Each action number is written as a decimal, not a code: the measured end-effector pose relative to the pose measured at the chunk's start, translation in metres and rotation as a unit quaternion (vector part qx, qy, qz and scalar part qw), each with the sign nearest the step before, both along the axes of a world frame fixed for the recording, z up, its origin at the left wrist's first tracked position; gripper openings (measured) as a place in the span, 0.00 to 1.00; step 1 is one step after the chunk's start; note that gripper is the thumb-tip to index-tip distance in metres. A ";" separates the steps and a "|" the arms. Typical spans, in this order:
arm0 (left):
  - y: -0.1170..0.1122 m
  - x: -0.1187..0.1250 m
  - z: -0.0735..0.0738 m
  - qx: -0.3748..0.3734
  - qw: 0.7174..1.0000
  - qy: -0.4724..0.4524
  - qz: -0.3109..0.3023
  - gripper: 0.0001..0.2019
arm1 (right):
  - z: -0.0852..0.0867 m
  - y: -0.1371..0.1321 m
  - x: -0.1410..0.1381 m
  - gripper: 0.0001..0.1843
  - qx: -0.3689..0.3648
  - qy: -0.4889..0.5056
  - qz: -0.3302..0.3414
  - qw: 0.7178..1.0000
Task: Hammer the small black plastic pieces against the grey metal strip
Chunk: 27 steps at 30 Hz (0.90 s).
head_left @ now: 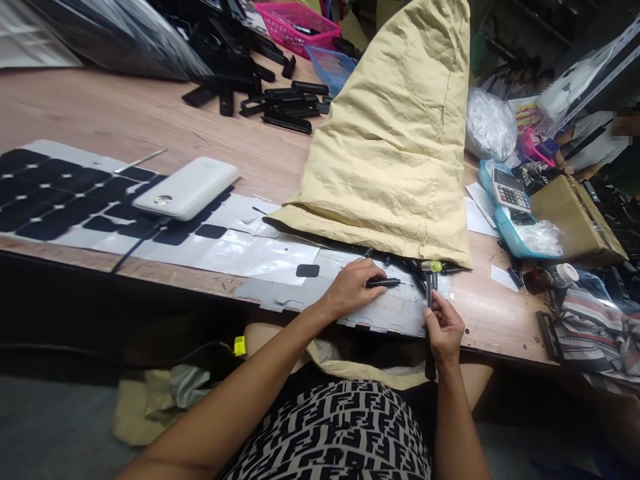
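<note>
My left hand [354, 288] rests on the grey sheet at the table's front, fingers closed around a short black pen-shaped piece [387, 283]. To its right, my right hand [445, 327] grips the black handle of a small hammer [430, 353]. The hammer's yellow-green head [434, 266] points away from me, by the mouth of a cream cloth sack [395, 153]. Dark slim parts lie at the sack's mouth, between my hands; the sack hides some of them.
A white power bank [187, 188] sits on a dark-patterned sheet [55, 190] at left. Several black cases [287, 110] lie behind, near a pink basket [300, 30] and a blue basket [333, 67]. On the right are a calculator [509, 190] and a cardboard box [575, 217].
</note>
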State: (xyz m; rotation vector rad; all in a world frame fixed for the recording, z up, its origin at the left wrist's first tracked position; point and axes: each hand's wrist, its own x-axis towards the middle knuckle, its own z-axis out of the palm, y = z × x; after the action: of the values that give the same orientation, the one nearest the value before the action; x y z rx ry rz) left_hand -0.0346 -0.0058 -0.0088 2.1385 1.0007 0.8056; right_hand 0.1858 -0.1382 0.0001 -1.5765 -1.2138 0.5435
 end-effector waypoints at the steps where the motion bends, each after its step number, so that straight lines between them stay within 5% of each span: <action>1: 0.001 -0.001 -0.001 -0.006 1.000 -0.008 -0.004 0.07 | 0.001 -0.001 -0.001 0.21 0.001 -0.015 0.005 1.000; 12: 0.007 -0.004 -0.002 -0.042 0.997 -0.071 -0.002 0.07 | 0.035 -0.002 -0.037 0.23 0.092 -0.222 0.147 0.959; 20: 0.008 -0.004 -0.003 -0.028 0.997 -0.078 -0.001 0.06 | 0.030 0.000 -0.041 0.24 0.087 -0.229 0.178 0.953; 27: 0.009 -0.005 0.001 -0.040 0.997 -0.061 -0.008 0.08 | 0.032 -0.001 -0.036 0.22 0.070 -0.203 0.125 0.969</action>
State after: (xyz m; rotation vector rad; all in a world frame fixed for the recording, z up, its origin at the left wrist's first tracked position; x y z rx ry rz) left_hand -0.0395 0.0029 -0.0080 2.0022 0.9365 0.8633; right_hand 0.1498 -0.1395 0.0321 -1.4628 -1.7387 0.2891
